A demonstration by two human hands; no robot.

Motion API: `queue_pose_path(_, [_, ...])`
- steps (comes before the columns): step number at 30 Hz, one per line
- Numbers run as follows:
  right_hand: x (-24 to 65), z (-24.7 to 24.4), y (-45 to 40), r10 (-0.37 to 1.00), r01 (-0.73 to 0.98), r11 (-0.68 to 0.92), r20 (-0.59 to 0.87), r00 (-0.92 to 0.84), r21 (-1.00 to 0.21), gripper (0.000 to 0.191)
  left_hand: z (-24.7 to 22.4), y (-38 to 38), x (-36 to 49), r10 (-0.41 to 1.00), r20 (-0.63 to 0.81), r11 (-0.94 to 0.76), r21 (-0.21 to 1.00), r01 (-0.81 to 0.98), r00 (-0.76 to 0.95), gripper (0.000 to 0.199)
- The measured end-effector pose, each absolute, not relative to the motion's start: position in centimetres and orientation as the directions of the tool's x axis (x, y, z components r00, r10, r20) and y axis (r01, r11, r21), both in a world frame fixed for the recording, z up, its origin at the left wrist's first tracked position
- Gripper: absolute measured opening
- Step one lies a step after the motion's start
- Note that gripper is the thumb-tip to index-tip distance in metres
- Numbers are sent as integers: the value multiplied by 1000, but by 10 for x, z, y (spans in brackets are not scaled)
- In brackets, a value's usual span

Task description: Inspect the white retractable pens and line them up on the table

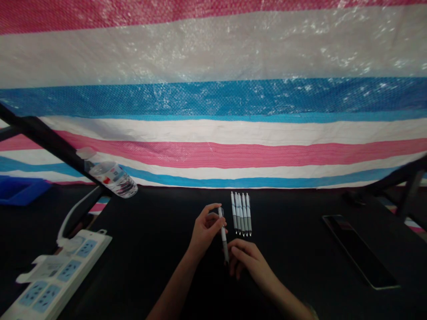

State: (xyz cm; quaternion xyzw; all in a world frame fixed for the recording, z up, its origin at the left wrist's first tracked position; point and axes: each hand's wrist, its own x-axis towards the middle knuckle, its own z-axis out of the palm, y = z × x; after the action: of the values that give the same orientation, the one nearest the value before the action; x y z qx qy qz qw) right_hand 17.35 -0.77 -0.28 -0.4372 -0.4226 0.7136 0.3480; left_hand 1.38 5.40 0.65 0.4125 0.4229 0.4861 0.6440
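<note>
The left hand (205, 232) is gripping a white pen (223, 231) steady, while the empty, half-curled right hand (245, 262) is lying beside its tip, near a tidy row of pens (241, 213).

No readable text; bottle label (107, 179), power strip print (46, 268) too small.

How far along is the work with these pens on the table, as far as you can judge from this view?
Already done, it seems: five pens lie side by side on the black table. In hand: the left hand holds a sixth pen upright, with the right hand beside its lower end. Left: this view cannot show how many remain.
</note>
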Motion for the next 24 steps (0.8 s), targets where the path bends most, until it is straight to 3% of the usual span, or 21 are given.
queue_pose_path(3, [174,-3,-8,865,-123,-401,-331,-377,-908,42,8,54,13,976,-160,198,937,-289,149,62])
queue_pose_path(9, [173,-6,-8,864,-94,-385,-323,-386,-918,35,11,54,14,978,-160,193,937,-290,132,50])
queue_pose_path(15, [171,-4,-11,879,2,-323,-300,-370,-946,26,7,56,15,985,-151,171,940,-295,89,52])
queue_pose_path(17, [173,2,-12,918,125,-200,-231,-323,-972,23,6,57,14,990,-131,142,948,-284,58,48])
queue_pose_path(19, [177,9,-12,959,336,20,-78,-274,-942,22,6,58,13,992,-121,126,958,-256,38,47])
queue_pose_path(22, [185,14,-7,950,613,293,151,-274,-734,27,6,63,13,993,-113,116,978,-173,23,51])
queue_pose_path(24, [191,10,-3,909,710,417,244,-339,-567,32,6,70,13,995,-95,96,993,-74,14,54])
